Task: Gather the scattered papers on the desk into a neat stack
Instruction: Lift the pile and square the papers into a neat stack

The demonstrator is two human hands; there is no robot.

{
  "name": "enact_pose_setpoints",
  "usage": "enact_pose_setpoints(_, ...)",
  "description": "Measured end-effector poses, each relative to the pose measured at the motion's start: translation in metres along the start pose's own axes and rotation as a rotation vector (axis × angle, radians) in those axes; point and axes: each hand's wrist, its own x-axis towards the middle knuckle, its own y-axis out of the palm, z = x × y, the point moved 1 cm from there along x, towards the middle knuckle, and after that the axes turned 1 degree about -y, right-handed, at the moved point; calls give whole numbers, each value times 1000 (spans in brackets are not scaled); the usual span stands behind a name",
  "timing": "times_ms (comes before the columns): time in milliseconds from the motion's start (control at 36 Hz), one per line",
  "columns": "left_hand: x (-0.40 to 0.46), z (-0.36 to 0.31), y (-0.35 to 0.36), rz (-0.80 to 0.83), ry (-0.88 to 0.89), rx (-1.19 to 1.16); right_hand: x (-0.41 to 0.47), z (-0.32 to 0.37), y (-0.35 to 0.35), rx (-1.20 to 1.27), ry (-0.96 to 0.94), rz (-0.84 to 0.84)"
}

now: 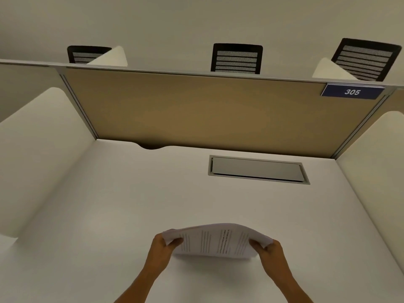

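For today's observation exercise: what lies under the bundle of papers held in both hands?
Bare white desk shows around the papers, held by the left hand and right hand. The patch directly beneath is covered.

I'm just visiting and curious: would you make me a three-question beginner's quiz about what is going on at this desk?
1. True or false: only one hand holds the bundle of papers.
2. What number is printed on the blue sign on the partition?
3. Which lies on the desk beyond the papers? A) a laptop B) a closed grey cable hatch C) a mug

Key
1. False: the left hand grips the left end and the right hand grips the right end, with the sheets arched between them.
2. 305.
3. B.
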Motion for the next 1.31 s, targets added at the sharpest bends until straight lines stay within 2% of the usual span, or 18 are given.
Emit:
enact_pose_setpoints(111,-2,-1,0,6,-16,-3,0,5,0,-30,-29,40)
enact_pose_setpoints(306,0,7,3,7,-102,-35,5,4,-1,-72,76,58)
enact_pose_setpoints(389,1,2,-2,17,-77,-52,10,11,-7,-92,97,83)
enact_pose_setpoints(556,10,-18,-18,45,26,-135,24,45,-26,-134,55,238)
enact_pose_setpoints(611,14,-30,-20,-52,61,-48,28,60,-31,-170,23,304)
enact_pose_setpoints(667,18,-42,-21,-164,167,184,32,75,-35,-223,-15,360)
enact_pose_setpoints(694,19,-50,-22,-164,246,300,34,83,-37,-252,-33,386)
enact_pose_setpoints(750,19,-70,-18,10,362,446,37,99,-37,-305,-68,437)
enact_pose_setpoints(833,15,-97,0,331,323,533,37,126,-32,-388,-136,509)
enact_pose_setpoints(889,11,-111,14,463,270,459,38,142,-26,-439,-180,540)
enact_pose_setpoints(944,10,-118,23,469,235,334,40,154,-24,-476,-221,542)
enact_pose_setpoints(1139,6,-105,21,250,179,-21,52,153,-47,-444,-165,419)
enact_pose_setpoints(1222,4,-90,15,141,117,-141,48,131,-61,-275,-123,397)
enact_pose_setpoints(1306,3,-76,14,98,63,-251,39,108,-64,-45,-89,397)
